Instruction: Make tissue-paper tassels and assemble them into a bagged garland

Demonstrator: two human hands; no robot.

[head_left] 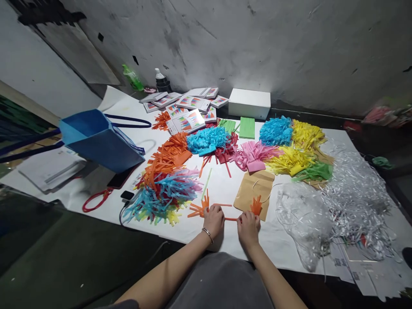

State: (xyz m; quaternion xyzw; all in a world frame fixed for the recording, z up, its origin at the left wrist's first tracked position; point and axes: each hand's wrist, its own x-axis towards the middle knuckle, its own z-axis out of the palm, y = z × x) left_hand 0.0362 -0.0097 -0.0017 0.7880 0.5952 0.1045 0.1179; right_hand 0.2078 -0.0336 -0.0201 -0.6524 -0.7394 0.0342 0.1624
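My left hand is closed around one part of an orange tissue-paper tassel, its cut strips fanning out to the left. Close by on the right, my right hand grips the other end, where a shorter orange fringe sticks up past the fingers. A thin orange band stretches between the two hands, and a loose orange strip lies just above it. Under the right-hand fringe is a brown paper sheet. A pale green strip rests on the white-covered table beyond my left hand. My fingertips are partly hidden.
Fringed tassel bundles lie behind: orange, blue, pink, yellow. Clear plastic strands pile up at right. A blue bag and a phone are left. Printed packs and a white box line the wall.
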